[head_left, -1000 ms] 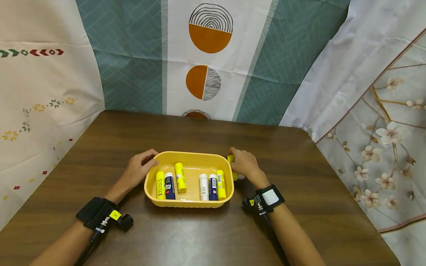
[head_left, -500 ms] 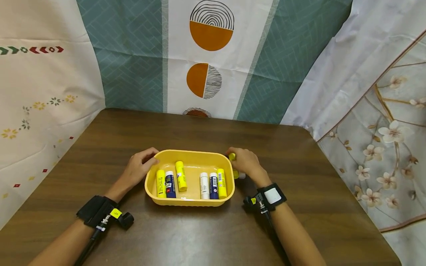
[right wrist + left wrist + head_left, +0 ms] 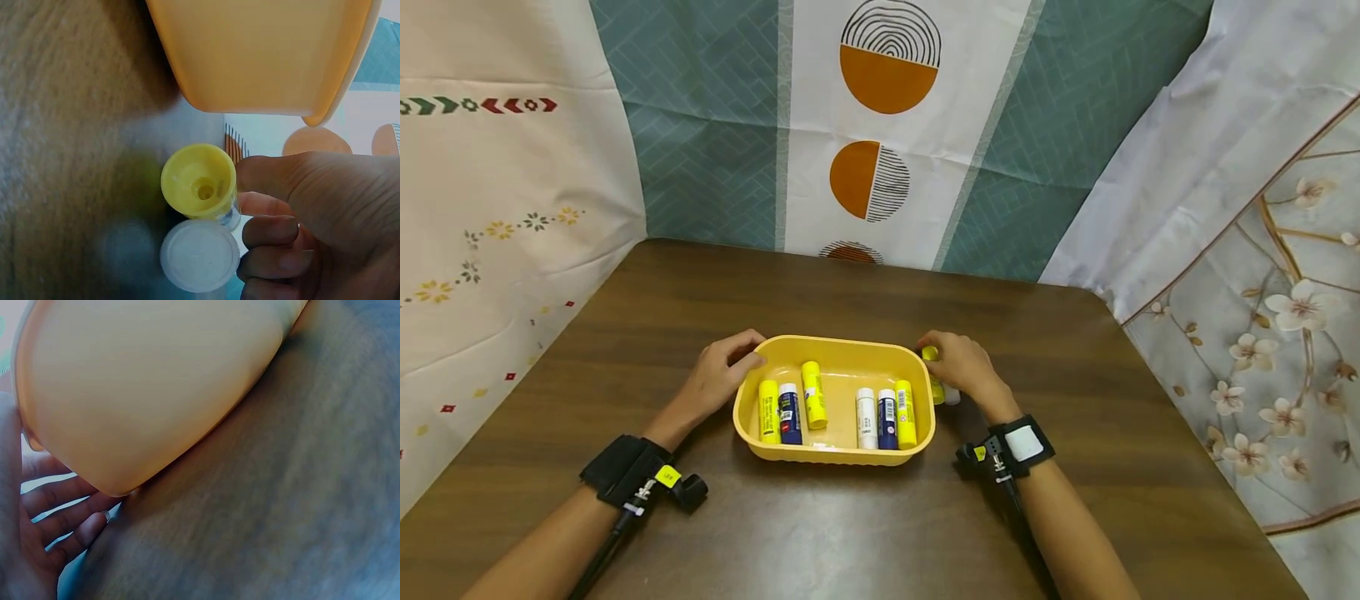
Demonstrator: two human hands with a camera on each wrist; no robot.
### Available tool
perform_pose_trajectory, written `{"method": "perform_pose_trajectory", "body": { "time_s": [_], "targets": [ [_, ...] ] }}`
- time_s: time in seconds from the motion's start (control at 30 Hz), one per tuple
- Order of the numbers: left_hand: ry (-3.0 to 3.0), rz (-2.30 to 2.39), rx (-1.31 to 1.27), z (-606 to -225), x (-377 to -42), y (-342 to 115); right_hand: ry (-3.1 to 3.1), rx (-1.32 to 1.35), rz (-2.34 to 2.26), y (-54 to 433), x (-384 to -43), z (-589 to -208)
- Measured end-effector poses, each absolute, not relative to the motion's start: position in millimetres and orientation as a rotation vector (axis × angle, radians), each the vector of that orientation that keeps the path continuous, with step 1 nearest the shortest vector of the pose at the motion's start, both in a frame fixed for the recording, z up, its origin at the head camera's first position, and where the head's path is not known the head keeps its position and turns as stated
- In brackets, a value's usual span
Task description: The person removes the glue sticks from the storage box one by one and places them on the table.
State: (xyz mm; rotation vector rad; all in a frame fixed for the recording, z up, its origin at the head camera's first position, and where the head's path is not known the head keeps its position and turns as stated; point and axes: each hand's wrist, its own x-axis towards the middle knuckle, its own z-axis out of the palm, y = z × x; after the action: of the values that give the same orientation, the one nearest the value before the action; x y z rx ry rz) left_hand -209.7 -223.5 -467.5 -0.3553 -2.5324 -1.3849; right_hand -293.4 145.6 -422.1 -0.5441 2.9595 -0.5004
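At far left: patterned cloth [image 3: 520, 267], then left wristband [image 3: 625, 469]. Next, left grip [image 3: 718, 375], clamped on the left end of the tub [image 3: 838, 457], with thumb over the rim and fingers against the outer wall.

Centre: tub, yellow, on the desk [image 3: 835, 533]. Probably light, stiff and smooth; best held by the rim at opposite ends, and level, against rolling of the contents.

Inside, in order: left yellow stick [image 3: 769, 412], left blue stick [image 3: 790, 414], middle yellow stick [image 3: 815, 396], white stick [image 3: 867, 419], right blue stick [image 3: 887, 419], right yellow stick [image 3: 905, 415]. All grouped toward the near wall except the middle yellow stick, set farther back and slightly aslant. Upright or lying: hard to tell.

Just right of the tub, outside it: held stick [image 3: 187, 181], with hollow yellow end toward the right wrist camera. Judged light, rigid, smooth and round, hence prone to roll or slip; not very fragile. Best taken across mid-barrel, between thumb and opposed fingers. Close beside it: white-ended stick [image 3: 200, 256].

Next, right grip [image 3: 966, 365]: fingers curled, apparently clamped on the held stick, with thumb against its side; far contact hidden. Farther right: right wristband [image 3: 1022, 443] and floral cloth [image 3: 1247, 400].
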Motion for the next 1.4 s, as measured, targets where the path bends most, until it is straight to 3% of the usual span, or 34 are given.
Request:
{"method": "perform_pose_trajectory", "body": {
  "time_s": [0.5, 0.97, 1.4],
  "targets": [
    [-2.536, -1.398, -0.345, -465.5, -210.1, -224.8, 2.895, -0.567, -0.497, 148.5, -294.1, -415.8],
    [-2.541, -1.365, -0.367, -458.2, -212.5, -218.8, 2.896, -0.761, -0.842, 159.9, -286.8, -393.3],
    [-2.536, -1.383, -0.354, -467.9, -211.0, -219.5, 2.798, -1.011, -1.068, 134.3, -268.1, -389.2]
  ]
}}
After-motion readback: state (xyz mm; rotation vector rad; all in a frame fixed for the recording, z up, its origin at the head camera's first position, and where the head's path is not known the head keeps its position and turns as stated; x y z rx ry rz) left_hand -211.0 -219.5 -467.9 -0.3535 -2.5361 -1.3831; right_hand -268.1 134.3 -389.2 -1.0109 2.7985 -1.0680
